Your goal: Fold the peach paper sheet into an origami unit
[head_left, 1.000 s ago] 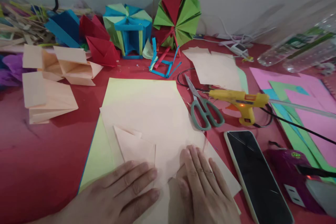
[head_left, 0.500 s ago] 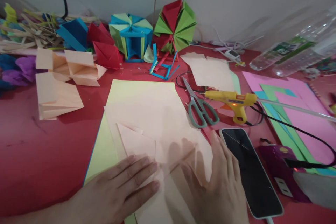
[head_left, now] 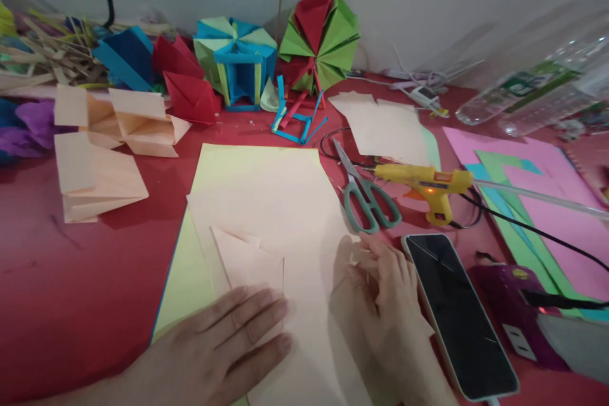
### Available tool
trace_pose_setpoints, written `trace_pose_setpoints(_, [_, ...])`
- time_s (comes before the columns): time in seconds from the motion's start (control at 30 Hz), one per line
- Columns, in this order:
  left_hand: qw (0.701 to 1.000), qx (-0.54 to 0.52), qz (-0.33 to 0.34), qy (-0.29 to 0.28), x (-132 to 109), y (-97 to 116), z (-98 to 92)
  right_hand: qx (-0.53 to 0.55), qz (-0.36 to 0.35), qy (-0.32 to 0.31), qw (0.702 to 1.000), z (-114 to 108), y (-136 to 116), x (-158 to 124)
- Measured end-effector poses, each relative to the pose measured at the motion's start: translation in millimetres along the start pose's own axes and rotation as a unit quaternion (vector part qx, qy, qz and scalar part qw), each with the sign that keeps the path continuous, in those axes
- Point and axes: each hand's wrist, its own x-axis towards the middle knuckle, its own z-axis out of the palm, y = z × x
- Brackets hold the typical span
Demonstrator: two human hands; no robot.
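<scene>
My left hand [head_left: 238, 333] lies flat, fingers stretched, on a folded piece of peach paper [head_left: 247, 260]. Beneath that piece is a large peach sheet [head_left: 280, 203], which overlaps a pale yellow sheet [head_left: 183, 273]. On the sheet's right side my right hand [head_left: 387, 285] is closed, thumb and fingers drawn together around a peach paper piece [head_left: 425, 327]. Only small parts of this piece show past the hand. Just beyond that hand are scissors [head_left: 368, 203] with grey-green handles, and a phone [head_left: 459, 311] lies to its right.
A yellow glue gun [head_left: 428, 184], its light glowing, rests beside the scissors with its black cable trailing right. Folded peach pieces [head_left: 99, 165] stand at left. Paper models [head_left: 242, 66] line the wall. Coloured sheets [head_left: 537, 184], a purple power strip [head_left: 516, 304] and plastic bottles [head_left: 518, 89] are at right.
My right hand has shifted slightly left and its fingers have closed together, with a paper corner now showing beside the wrist. My left hand stays on the folded paper.
</scene>
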Motion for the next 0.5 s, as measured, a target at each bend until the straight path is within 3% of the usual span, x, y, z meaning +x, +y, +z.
trace_pose_setpoints(0.13, [0.999,-0.02,0.019,-0.019,0,-1,-4.1,-0.007,-0.004,-0.006,1.0,1,6,6])
trace_pose_setpoints(0.33, [0.993,-0.105,0.002,-0.055,-5,-3,-2.1,0.083,0.047,-0.001,0.995,-4,7,17])
trace_pose_setpoints(0.5, [0.987,-0.145,-0.009,-0.069,-3,-1,3.6,0.118,0.047,0.039,0.991,-12,-4,2])
